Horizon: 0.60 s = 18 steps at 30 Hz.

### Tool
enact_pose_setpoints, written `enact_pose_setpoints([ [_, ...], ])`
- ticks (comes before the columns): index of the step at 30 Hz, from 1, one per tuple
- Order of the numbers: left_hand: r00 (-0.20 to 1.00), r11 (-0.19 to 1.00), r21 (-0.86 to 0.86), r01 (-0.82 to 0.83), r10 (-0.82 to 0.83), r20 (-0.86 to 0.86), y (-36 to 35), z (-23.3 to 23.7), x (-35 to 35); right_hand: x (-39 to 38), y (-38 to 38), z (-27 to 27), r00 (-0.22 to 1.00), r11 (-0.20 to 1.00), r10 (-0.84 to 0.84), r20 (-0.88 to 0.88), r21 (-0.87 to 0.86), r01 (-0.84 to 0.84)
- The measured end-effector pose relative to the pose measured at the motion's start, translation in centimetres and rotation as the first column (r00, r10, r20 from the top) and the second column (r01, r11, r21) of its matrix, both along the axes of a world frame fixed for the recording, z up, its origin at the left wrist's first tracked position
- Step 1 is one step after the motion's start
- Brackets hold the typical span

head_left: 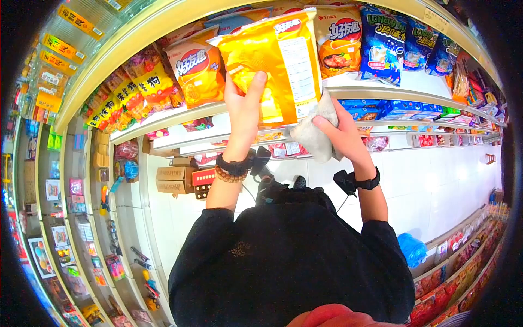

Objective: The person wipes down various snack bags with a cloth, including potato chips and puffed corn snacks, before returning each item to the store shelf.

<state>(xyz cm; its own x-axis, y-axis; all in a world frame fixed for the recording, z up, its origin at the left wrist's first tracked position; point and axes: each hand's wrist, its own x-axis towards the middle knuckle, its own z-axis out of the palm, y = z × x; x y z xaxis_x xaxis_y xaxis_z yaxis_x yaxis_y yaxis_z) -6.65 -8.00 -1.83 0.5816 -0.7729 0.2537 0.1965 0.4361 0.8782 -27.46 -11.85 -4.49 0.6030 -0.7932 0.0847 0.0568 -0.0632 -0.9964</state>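
Note:
My left hand (245, 106) grips the left side of a shiny yellow chip bag (275, 60), its thumb across the front. The bag is held up before the upper shelf, with a white printed panel showing. In my right hand (342, 131) is a crumpled grey cloth (315, 136), pressed at the bag's lower right corner. Behind the bag, an orange chip bag (196, 68) stands to the left and another orange bag (338, 41) to the right. The fingers behind the yellow bag are partly hidden.
Blue snack bags (381, 46) stand farther right on the shelf (338, 80). Yellow and red snack packs (147, 84) line its left end. Cardboard boxes (174, 180) sit on the floor below. A blue plastic bag (411, 249) lies at the lower right, near more shelving.

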Motion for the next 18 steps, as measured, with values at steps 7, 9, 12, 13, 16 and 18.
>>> enact_pose_setpoints([
  [7, 0.991, 0.989, 0.102, 0.105, -0.112, 0.075, 0.4, -0.1, -0.6, -0.4, -0.3, 0.3, 1.0, 1.0, -0.022, -0.014, -0.018, 0.022],
  [9, 0.984, 0.983, 0.119, 0.139, -0.15, 0.092, 0.6, -0.3, -0.6, -0.3, -0.6, 1.0, 0.999, 0.999, -0.037, -0.019, -0.032, 0.037],
  [12, 0.973, 0.974, 0.139, 0.179, -0.196, 0.122, 0.9, -0.5, -0.8, 0.0, -1.5, 0.6, 0.998, 0.998, -0.057, 0.018, 0.015, 0.056],
  [13, 0.965, 0.969, 0.146, 0.197, -0.218, 0.147, 1.0, -0.6, -0.8, 0.2, -1.7, 0.7, 0.996, 0.996, -0.085, 0.04, 0.01, 0.085],
  [16, 0.944, 0.951, 0.193, 0.243, -0.278, 0.181, 1.5, -1.1, -0.7, 0.8, -2.3, 1.2, 0.982, 0.987, -0.156, 0.106, -0.016, 0.159],
  [18, 0.925, 0.936, 0.228, 0.267, -0.316, 0.212, 1.9, -1.3, -0.6, 1.0, -3.0, 2.4, 0.972, 0.98, -0.182, 0.152, -0.056, 0.192],
])
